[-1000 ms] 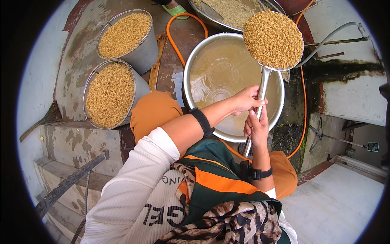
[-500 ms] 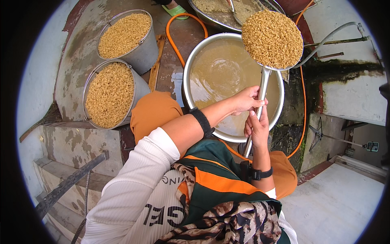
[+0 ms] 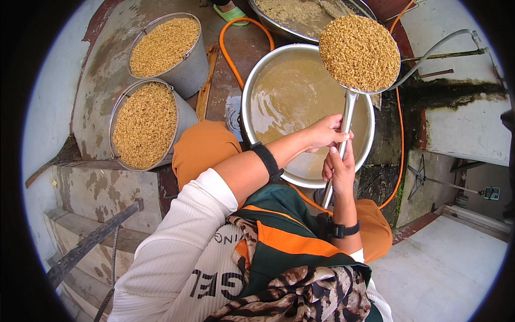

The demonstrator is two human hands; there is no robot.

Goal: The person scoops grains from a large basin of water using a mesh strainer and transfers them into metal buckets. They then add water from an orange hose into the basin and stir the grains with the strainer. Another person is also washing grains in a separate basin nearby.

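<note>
Both hands are closed around the long metal handle of a strainer ladle (image 3: 350, 104). Its round bowl is heaped with wet golden-brown grain (image 3: 360, 52) and hangs over the far right rim of a wide metal basin (image 3: 248, 110). My left hand (image 3: 325, 133) grips the handle nearer the bowl. Just below it, my right hand (image 3: 341, 167) wraps the lower part, and the handle's end sticks out beneath. Cloudy tan water (image 3: 292, 91) fills the basin, with faint ripples; no grain shows on its surface.
Two metal buckets (image 3: 194, 72) of grain stand at the left, one behind the other. Beyond my basin is another basin (image 3: 289, 33) holding grain and water, with a person's foot in a green slipper (image 3: 232, 15) beside it. An orange hose (image 3: 225, 51) loops around; steps (image 3: 107, 188) lie left.
The swirl in the basin water has weakened and shifted left. In the far basin, the metal tool has moved up and right. My hands and the ladle have barely moved.
</note>
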